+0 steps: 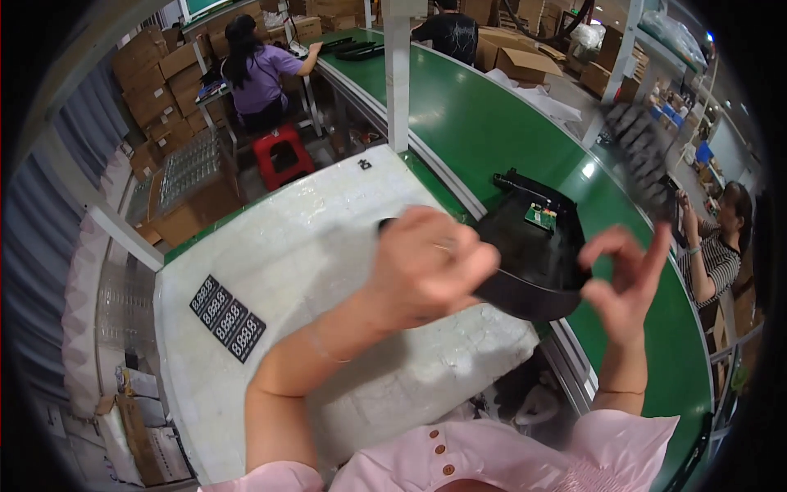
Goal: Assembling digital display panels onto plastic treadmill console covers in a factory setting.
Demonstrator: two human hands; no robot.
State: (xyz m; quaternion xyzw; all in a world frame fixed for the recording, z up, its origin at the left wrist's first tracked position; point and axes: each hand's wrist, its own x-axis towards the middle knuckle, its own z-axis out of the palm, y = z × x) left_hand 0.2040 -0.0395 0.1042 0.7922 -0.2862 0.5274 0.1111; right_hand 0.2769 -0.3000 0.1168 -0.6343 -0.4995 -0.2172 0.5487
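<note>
A pink collar fills the bottom edge. Above it, at mid-frame, the left hand has its fingers clamped on the near rim of a black plastic housing, which overhangs the white counter and the green conveyor belt. The right hand, at right of centre, touches the housing's right edge, fingers apart.

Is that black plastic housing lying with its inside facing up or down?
Inside up: the black housing shows its hollow interior with a small green circuit board seated inside. The left hand grips its near edge.
</note>
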